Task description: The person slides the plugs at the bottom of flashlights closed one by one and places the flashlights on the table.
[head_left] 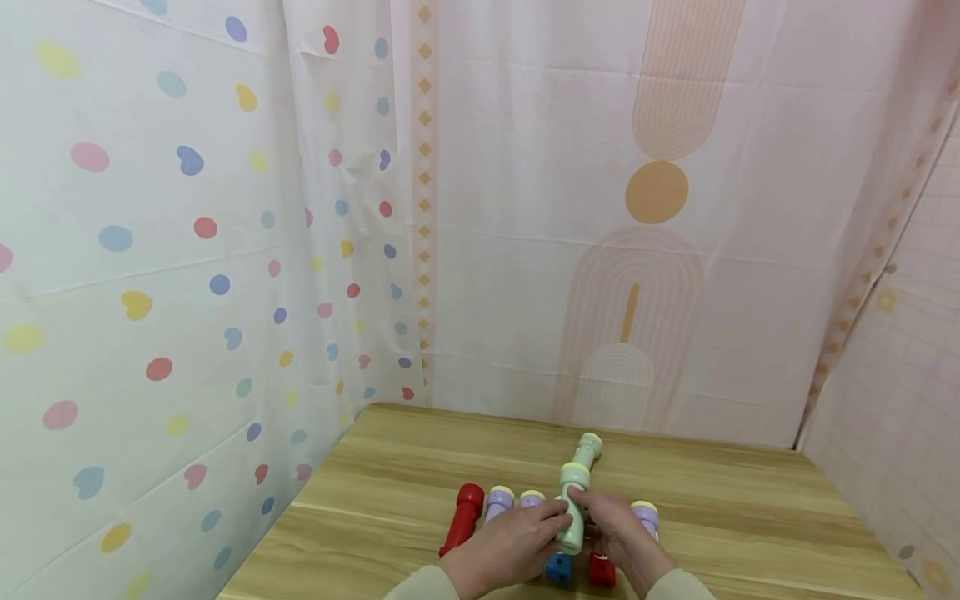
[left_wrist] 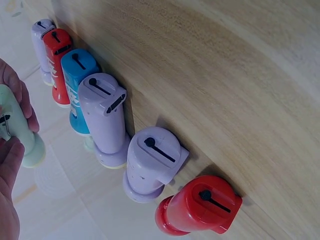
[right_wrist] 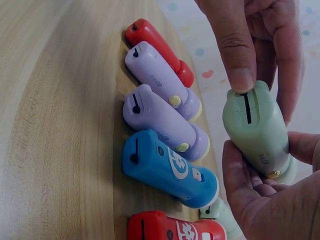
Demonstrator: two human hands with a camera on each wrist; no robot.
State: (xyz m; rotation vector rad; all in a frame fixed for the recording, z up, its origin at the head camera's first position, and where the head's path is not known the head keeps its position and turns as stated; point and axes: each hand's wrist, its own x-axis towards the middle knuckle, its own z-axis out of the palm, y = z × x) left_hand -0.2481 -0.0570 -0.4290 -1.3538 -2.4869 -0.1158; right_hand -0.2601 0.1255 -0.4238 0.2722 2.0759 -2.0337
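Observation:
A pale green flashlight (head_left: 573,508) is held up over the table between both hands, its slotted tail tilted toward me. My right hand (head_left: 621,532) grips its barrel, thumb and fingers on opposite sides in the right wrist view. The thumb of my left hand (right_wrist: 245,45) touches the black slot in the tail end, and its other fingers curl behind. Below the hands lie a blue flashlight (right_wrist: 167,167) and a red flashlight (right_wrist: 175,227) with white print. Farther back on the table rests a second pale green flashlight (head_left: 588,450).
Left of the hands lie a plain red flashlight (head_left: 462,521) and two purple flashlights (left_wrist: 145,162), (left_wrist: 105,120). Another purple flashlight (head_left: 647,514) is on the right. All rest on a wooden table (head_left: 405,442), with patterned curtains (head_left: 495,250) behind and at the sides.

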